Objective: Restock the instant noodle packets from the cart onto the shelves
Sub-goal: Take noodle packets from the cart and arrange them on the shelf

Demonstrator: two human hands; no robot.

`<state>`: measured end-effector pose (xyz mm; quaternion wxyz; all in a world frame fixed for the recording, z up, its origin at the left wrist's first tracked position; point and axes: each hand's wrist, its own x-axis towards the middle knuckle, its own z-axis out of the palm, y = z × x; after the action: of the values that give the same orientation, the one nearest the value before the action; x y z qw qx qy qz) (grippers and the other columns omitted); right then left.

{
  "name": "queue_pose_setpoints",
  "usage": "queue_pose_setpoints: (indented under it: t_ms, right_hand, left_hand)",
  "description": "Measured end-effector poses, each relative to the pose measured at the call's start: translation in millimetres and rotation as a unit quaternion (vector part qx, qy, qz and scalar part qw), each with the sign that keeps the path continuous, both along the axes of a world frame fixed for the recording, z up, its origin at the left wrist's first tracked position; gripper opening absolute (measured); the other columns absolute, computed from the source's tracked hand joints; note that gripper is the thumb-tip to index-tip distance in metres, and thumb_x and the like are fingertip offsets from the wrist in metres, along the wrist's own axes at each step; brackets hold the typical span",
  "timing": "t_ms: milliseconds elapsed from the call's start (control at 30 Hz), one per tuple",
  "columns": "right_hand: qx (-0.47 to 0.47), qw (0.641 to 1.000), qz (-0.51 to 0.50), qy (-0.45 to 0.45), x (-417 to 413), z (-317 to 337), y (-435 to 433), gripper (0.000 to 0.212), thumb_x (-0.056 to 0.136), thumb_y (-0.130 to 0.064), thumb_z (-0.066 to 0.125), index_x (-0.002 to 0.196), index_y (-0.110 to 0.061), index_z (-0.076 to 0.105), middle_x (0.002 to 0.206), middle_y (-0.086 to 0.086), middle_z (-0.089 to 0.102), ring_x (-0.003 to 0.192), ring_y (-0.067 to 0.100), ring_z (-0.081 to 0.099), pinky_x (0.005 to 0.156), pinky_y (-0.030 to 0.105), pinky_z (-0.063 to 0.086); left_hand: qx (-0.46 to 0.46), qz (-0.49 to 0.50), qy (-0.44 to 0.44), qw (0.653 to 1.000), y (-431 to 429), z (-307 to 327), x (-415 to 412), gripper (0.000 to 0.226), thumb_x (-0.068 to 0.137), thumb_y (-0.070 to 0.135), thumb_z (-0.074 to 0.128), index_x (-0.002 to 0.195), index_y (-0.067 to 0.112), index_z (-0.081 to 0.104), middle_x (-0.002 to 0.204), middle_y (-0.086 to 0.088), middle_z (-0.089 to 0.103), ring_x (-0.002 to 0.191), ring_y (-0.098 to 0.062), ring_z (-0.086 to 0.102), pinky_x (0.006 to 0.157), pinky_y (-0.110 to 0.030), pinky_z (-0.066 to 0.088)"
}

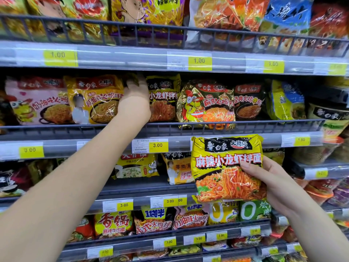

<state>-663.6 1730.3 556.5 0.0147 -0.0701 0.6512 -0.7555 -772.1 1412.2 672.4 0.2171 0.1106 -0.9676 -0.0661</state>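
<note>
At the far left of the frame, on the second shelf (56, 130) from the top, we see a pink packet (40, 102) leaning behind the wire rail, and just beside it a yellow packet with a bowl of noodles (96, 100) printed on it. Our left hand (135, 102) reaches up from the lower left to the gap between that yellow packet and the next one; its fingers curl over the top right corner of the yellow packet, touching it, though we cannot tell whether the grip truly clasps it. Just right of the hand stands a yellow crayfish-noodle packet on the shelf (163, 99), partly hidden by the hand. Further right on the same shelf sit a gold packet with a cartoon chicken (205, 104), a black packet (248, 101), and a yellow-green packet (287, 101), all leaning against the rail. Yellow price tags (158, 145) run along the shelf edges. Below, in the middle of the frame, a lower shelf holds a yellow packet with soup (136, 166) and a white-and-yellow one (177, 167) beside it. At the lower right, our right hand (272, 184) grasps a yellow noodle packet (226, 167) by its right edge, thumb across the front, holding it upright in front of the shelves and clear of them.
</note>
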Motion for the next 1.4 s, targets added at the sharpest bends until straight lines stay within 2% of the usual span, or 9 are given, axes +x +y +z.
queue_pose_setpoints:
  t_ms: [300,533,667,800,967,1067,1200,1300,1400]
  right_hand:
    - [-0.018,0.999,0.027,0.016,-8.1,14.7,-17.1,0.032,0.081,-0.013,0.067,0.113,-0.01,0.07,0.107,0.013,0.078,0.086,0.022,0.077,0.066,0.032,0.063]
    - [-0.001,0.998,0.035,0.049,-18.5,29.8,-35.8,0.039,0.071,-0.029,0.077,0.108,-0.018,0.073,0.107,0.01,0.078,0.089,0.021,0.077,0.068,0.035,0.064]
    - [0.003,0.997,0.049,0.068,-25.8,43.1,-51.0,0.038,0.074,-0.029,0.075,0.11,-0.02,0.072,0.111,0.008,0.078,0.095,0.021,0.076,0.083,0.041,0.063]
    - [0.015,0.995,0.062,0.082,-34.0,60.1,-70.0,0.044,0.077,-0.03,0.075,0.119,-0.019,0.068,0.112,0.005,0.078,0.099,0.021,0.076,0.079,0.036,0.064]
    - [0.016,0.993,0.07,0.09,-46.9,84.2,-108.0,0.04,0.082,-0.028,0.076,0.119,-0.017,0.068,0.108,0.005,0.079,0.098,0.02,0.076,0.086,0.038,0.062]
    - [0.015,0.994,0.067,0.079,-57.7,95.6,-131.1,0.031,0.088,-0.025,0.075,0.117,-0.016,0.07,0.104,0.003,0.079,0.094,0.019,0.076,0.09,0.041,0.061]
    - [0.035,0.995,0.061,0.069,-69.7,108.6,-152.9,0.044,0.087,-0.028,0.079,0.125,-0.01,0.066,0.108,0.005,0.079,0.101,0.021,0.076,0.094,0.044,0.059]
    - [0.042,0.995,0.046,0.074,-75.8,117.1,-165.2,0.062,0.079,-0.035,0.087,0.125,-0.002,0.063,0.106,0.01,0.079,0.099,0.024,0.076,0.095,0.049,0.059]
    - [0.066,0.993,-0.006,0.097,-85.8,119.5,-172.6,0.109,0.042,-0.057,0.099,0.125,0.001,0.059,0.106,0.011,0.078,0.098,0.026,0.076,0.095,0.05,0.058]
  left_hand:
    - [-0.107,-0.004,0.061,0.992,-9.0,-4.9,19.6,0.085,0.088,-0.013,0.057,0.157,-0.007,0.007,0.116,-0.029,0.062,0.104,-0.046,0.065,0.073,-0.043,0.048]
    - [-0.108,-0.029,0.097,0.989,-18.9,-6.6,31.7,0.073,0.093,-0.002,0.06,0.155,0.018,0.027,0.125,-0.025,0.055,0.108,-0.046,0.06,0.071,-0.048,0.046]
    - [-0.056,-0.061,0.11,0.991,-25.4,-9.7,42.0,0.062,0.097,0.012,0.059,0.152,0.016,0.031,0.132,-0.023,0.052,0.115,-0.047,0.057,0.082,-0.052,0.051]
    - [0.006,-0.131,0.172,0.976,-43.4,-23.8,62.3,0.041,0.101,0.032,0.054,0.137,0.014,0.05,0.121,-0.015,0.057,0.113,-0.038,0.056,0.086,-0.05,0.051]
    - [0.182,-0.206,0.217,0.937,-59.2,-31.7,89.4,0.028,0.101,0.034,0.057,0.121,0.017,0.064,0.103,0.007,0.066,0.094,-0.008,0.06,0.084,-0.016,0.047]
    - [0.31,-0.224,0.167,0.909,-63.1,-26.3,100.1,0.029,0.099,0.05,0.055,0.119,0.031,0.064,0.101,0.018,0.068,0.093,0.0,0.065,0.081,-0.018,0.051]
    - [0.362,-0.24,0.118,0.893,-66.8,-18.5,99.3,0.05,0.092,0.058,0.061,0.13,0.026,0.058,0.112,0.017,0.068,0.095,-0.004,0.069,0.067,-0.009,0.052]
    - [0.377,-0.236,0.119,0.888,-72.2,-16.9,87.8,0.074,0.082,0.057,0.073,0.141,0.019,0.051,0.125,0.006,0.064,0.106,-0.008,0.068,0.083,-0.023,0.059]
    - [0.401,-0.223,0.122,0.88,-74.7,-16.1,75.9,0.079,0.081,0.049,0.079,0.144,0.012,0.048,0.127,0.0,0.062,0.109,-0.011,0.066,0.093,-0.034,0.059]
